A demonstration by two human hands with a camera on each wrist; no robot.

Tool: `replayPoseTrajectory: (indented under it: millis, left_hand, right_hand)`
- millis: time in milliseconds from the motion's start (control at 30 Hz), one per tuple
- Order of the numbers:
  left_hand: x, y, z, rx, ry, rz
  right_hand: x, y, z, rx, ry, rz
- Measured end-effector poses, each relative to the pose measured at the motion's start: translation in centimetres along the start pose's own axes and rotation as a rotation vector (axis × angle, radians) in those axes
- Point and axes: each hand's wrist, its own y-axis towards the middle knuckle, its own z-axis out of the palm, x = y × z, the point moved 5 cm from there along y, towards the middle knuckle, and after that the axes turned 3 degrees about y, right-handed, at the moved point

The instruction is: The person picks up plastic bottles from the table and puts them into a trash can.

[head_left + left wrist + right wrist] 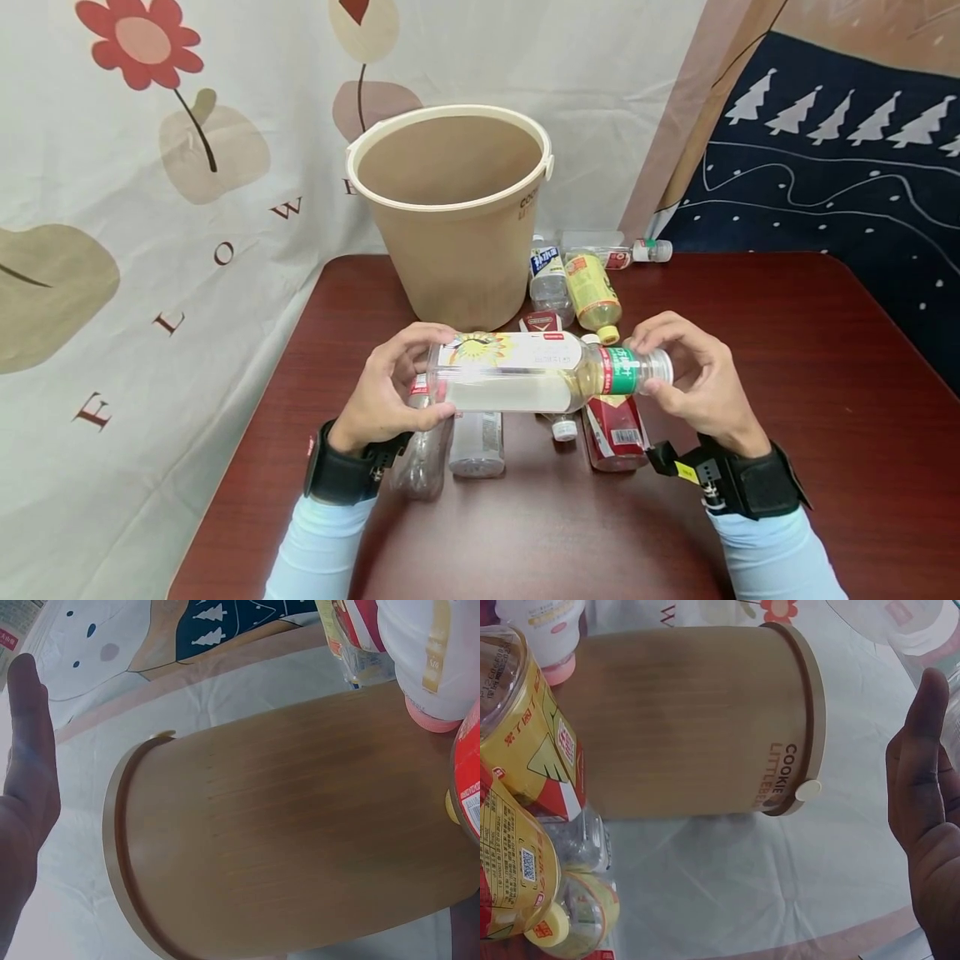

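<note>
A clear plastic bottle (510, 375) with a sunflower label and a green-and-red neck band lies sideways in the air between both hands, above the table. My left hand (375, 400) grips its base end, thumb below and fingers above. At the other end, my right hand (708, 387) pinches the clear cap between thumb and fingers. Under the bottle, partly covered by it, are a clear bottle (420, 467), a clear container (477, 450) and a red package (617, 437). In the right wrist view, part of the held bottle shows beyond the right hand.
A tan bucket (465, 258) stands at the back of the dark red table (787, 400). Right of it lie a yellow-labelled bottle (592, 292), a blue-labelled bottle (550, 283) and another clear bottle (652, 251). A white pink-capped bottle (544, 634) and yellow tub (540, 742) show in the right wrist view.
</note>
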Motion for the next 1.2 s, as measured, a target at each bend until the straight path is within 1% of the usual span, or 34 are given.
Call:
replayPoseTrajectory:
  millis: [200, 467, 567, 700, 800, 867, 967, 1067, 1200]
  left_hand:
    - [-0.3, 0.1, 0.0, -0.020, -0.002, 0.020]
    - [-0.8, 0.3, 0.0, -0.039, 0.038, 0.055]
    - [-1.1, 0.3, -0.2, -0.050, 0.075, 0.066]
    - [-1.7, 0.0, -1.0, -0.068, 0.154, 0.060]
    - [-2.4, 0.2, -1.8, -0.081, 0.206, 0.063]
    - [-3.0, 0.7, -2.5, -0.092, 0.240, 0.069]
    - [-4.3, 1.9, -3.9, -0.110, 0.298, 0.069]
    - [-5.8, 3.5, -5.4, -0.139, 0.342, 0.051]
    - [-7.9, 5.9, -7.5, -0.212, 0.320, 0.035]
  right_hand:
    - [0.1, 0.1, 0.1, 0.002, 0.012, -0.002]
    - [-0.1, 0.0, 0.2, -0.021, 0.007, 0.012]
    - [-0.4, -0.1, 0.2, -0.015, -0.005, 0.042]
    - [-1.3, -0.2, 0.1, 0.041, -0.025, 0.105]
    - [-1.9, -0.3, -0.3, 0.085, -0.073, 0.162]
    - [-2.2, -0.4, -0.9, 0.112, -0.134, 0.190]
    - [-2.6, -0.6, -1.8, 0.151, -0.292, 0.238]
    - [-3.0, -0.8, -2.5, 0.177, -0.468, 0.289]
    - [-4.0, -0.9, -2.9, 0.196, -0.634, 0.380]
